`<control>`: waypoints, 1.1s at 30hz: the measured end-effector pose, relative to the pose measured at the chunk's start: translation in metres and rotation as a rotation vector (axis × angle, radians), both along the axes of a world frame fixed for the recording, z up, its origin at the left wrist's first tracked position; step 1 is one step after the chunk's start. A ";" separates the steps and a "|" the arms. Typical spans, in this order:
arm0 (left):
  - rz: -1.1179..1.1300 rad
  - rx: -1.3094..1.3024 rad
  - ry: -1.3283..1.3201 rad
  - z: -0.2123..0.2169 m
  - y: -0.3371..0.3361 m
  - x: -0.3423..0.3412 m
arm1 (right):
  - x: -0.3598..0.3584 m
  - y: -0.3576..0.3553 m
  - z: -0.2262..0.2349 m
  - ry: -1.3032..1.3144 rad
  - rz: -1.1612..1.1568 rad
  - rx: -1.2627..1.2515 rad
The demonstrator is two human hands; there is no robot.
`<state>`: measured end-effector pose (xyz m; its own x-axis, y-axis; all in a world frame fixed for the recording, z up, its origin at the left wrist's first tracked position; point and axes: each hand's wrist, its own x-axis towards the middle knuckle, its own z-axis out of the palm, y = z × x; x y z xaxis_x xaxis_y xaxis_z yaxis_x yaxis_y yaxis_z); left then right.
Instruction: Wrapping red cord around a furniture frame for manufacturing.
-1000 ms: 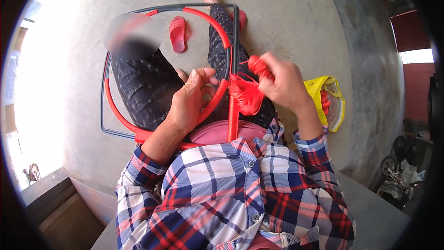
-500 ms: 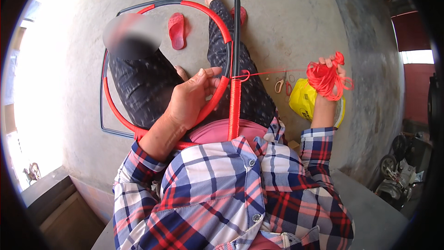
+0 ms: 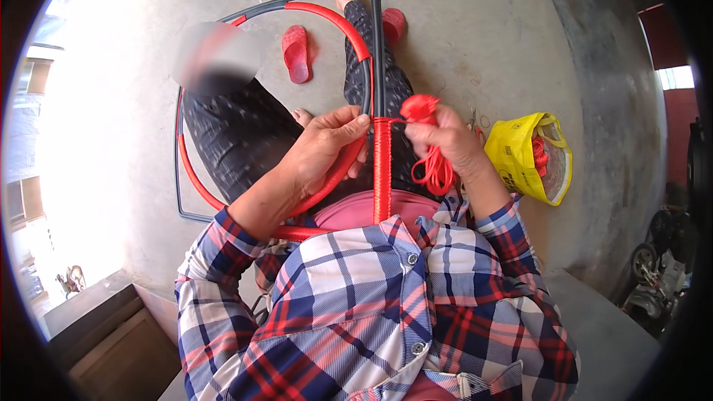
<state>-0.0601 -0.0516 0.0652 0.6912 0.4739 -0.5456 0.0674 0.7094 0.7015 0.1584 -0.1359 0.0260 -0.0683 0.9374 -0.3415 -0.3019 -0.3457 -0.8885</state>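
Note:
A dark metal frame (image 3: 378, 44) with rounded corners rests across my lap, and a ring (image 3: 327, 18) partly wrapped in red cord sits inside it. Tight turns of red cord cover the frame's near right side (image 3: 382, 171). My left hand (image 3: 327, 145) is closed on the ring where it meets that side, thumb on top and fingers underneath. Just right of the wrapped side, my right hand (image 3: 445, 141) grips a bundle of red cord (image 3: 434, 171). Loops hang below that hand, and a short strand runs from it to the top of the wrapping.
A yellow plastic bag (image 3: 520, 156) holding red cord stands on the floor at right. Scissors beside it are mostly hidden by my right hand. Red slippers (image 3: 295, 56) lie beyond the frame. Wheeled metal machinery (image 3: 653, 275) is at far right, and a blurred patch covers my left knee.
My right hand has come in from the right with the cord bundle, close to the frame. The stretched strand is now short. My left thumb has come down onto the ring.

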 end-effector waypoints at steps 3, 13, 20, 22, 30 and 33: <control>-0.026 0.069 0.002 -0.004 0.009 0.005 | 0.014 0.001 0.006 0.076 -0.213 0.020; -0.008 0.025 -0.095 0.022 0.000 0.001 | -0.007 -0.047 0.004 0.116 -0.290 0.142; -0.005 -0.094 -0.241 0.019 -0.021 0.002 | -0.015 -0.068 0.022 0.123 -0.336 0.176; -0.007 -0.083 -0.235 0.018 -0.021 0.006 | -0.003 -0.071 0.019 0.140 -0.343 0.256; -0.175 0.181 -0.230 0.012 -0.010 0.012 | 0.085 -0.086 0.024 0.179 -0.697 0.152; -0.167 0.104 -0.199 0.006 -0.010 0.014 | 0.115 -0.092 0.022 0.208 -0.738 0.240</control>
<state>-0.0465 -0.0611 0.0711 0.8535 0.3906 -0.3451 0.0308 0.6232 0.7815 0.2729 -0.2280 0.0479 0.5573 0.8119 -0.1736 -0.5459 0.2008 -0.8134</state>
